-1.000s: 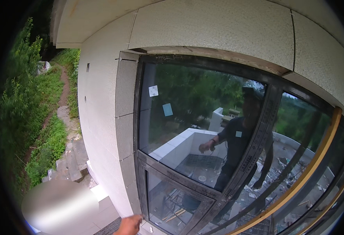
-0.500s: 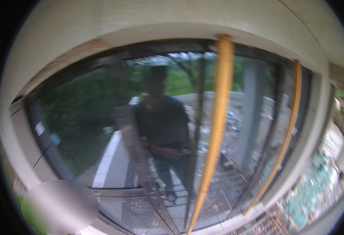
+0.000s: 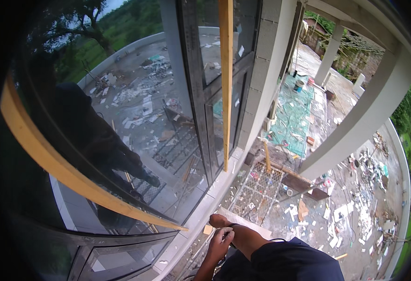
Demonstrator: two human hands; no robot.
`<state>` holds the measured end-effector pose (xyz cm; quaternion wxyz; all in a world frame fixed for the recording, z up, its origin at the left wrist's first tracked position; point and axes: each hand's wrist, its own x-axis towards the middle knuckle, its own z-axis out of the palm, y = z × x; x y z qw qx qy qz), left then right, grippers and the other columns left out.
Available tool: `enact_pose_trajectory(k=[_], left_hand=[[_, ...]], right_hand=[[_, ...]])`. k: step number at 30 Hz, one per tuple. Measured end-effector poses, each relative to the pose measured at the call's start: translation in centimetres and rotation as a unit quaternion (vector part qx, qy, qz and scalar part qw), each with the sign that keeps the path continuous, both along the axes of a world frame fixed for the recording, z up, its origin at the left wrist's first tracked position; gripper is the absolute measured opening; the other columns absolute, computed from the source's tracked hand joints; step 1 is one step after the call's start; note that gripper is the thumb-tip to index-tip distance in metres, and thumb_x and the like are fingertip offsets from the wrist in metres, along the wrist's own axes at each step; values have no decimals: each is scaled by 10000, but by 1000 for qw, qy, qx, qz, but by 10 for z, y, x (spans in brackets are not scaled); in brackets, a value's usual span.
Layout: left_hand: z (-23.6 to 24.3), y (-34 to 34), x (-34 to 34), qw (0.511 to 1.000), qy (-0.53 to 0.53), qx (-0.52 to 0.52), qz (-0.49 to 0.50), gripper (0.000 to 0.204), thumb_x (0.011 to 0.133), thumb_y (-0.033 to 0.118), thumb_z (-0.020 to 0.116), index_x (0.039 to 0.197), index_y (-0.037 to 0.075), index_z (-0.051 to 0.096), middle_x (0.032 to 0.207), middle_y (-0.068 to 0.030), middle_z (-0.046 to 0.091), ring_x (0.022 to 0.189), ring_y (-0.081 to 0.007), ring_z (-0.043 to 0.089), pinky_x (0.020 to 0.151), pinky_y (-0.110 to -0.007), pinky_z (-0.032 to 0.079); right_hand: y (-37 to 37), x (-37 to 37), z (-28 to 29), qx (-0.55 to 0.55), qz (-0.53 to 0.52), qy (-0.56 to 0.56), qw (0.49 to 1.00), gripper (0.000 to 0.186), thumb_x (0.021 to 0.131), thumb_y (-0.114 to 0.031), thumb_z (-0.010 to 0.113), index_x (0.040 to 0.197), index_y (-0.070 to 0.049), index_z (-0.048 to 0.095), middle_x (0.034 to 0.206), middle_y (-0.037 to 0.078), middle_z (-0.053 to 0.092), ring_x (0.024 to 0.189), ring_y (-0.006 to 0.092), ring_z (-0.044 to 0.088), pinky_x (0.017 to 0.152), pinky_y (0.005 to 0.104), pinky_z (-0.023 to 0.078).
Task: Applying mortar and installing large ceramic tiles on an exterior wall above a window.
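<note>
Low in the middle, my two hands are close together over the ledge's outer side. My right hand (image 3: pixel 218 220) is curled into a loose fist, its forearm coming from a dark sleeve at the lower right. A dark wristband (image 3: pixel 233 225) circles that wrist. Right beside it, my left hand (image 3: pixel 222 236) has its fingers pinched together against the right wrist; what they grip is too small to make out. To the left stands a large dark-framed glass window (image 3: pixel 135 117), with a yellow wooden strip (image 3: pixel 84 178) and another upright strip (image 3: pixel 226 84) across it.
A tiled ledge (image 3: pixel 201 201) runs below the window. Beyond my hands lie a metal grid (image 3: pixel 257 192), a wooden board (image 3: pixel 304 182) and scattered debris (image 3: pixel 341 215). A green sheet (image 3: pixel 289 117) covers part of the floor behind a pale column (image 3: pixel 364 103).
My view has swung down and to the right, from facing the window to the littered floor beside it. Both hands and forearms have come directly into sight.
</note>
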<state>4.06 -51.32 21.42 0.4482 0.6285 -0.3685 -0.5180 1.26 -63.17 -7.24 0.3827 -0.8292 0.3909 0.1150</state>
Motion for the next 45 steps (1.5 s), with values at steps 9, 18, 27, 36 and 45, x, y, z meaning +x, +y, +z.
enact_pose_trajectory(k=[9,18,27,36,45], left_hand=[[2,-39,-18,995,-37,-23,-92,368,941,283,561,1178,3,585,1235,-146,553,1146,-226,541,950,-326,436],[-40,-63,-7,979,126,138,-81,333,943,300,548,1055,-2,632,986,-119,663,959,-175,611,848,-327,475],[-218,170,62,926,-259,274,-4,288,947,277,539,1083,38,624,1008,-236,637,889,-412,609,747,-483,492],[-257,211,40,937,-203,276,-64,320,934,269,579,1137,22,598,1050,-241,627,926,-424,598,794,-468,497],[-340,255,38,923,-251,248,-151,334,931,265,584,1164,25,583,1095,-236,615,970,-417,584,821,-463,488]], right_hand=[[-37,-41,31,139,-129,108,976,338,831,-207,478,1006,10,669,1077,264,643,1041,386,623,870,454,498],[-149,-122,-33,40,-255,140,956,328,845,-260,471,1028,-50,645,1096,230,640,1060,408,596,898,477,476],[-357,-241,-102,-196,-390,142,888,467,814,-310,663,1181,-66,506,1215,194,533,1160,374,491,959,461,435],[-418,-260,-185,-104,-415,131,894,588,842,-466,604,1201,-9,512,1043,257,650,1004,426,612,868,485,485],[-435,-261,-242,-122,-387,187,895,546,850,-465,576,1183,-34,542,1081,230,648,1037,396,609,880,477,484]])
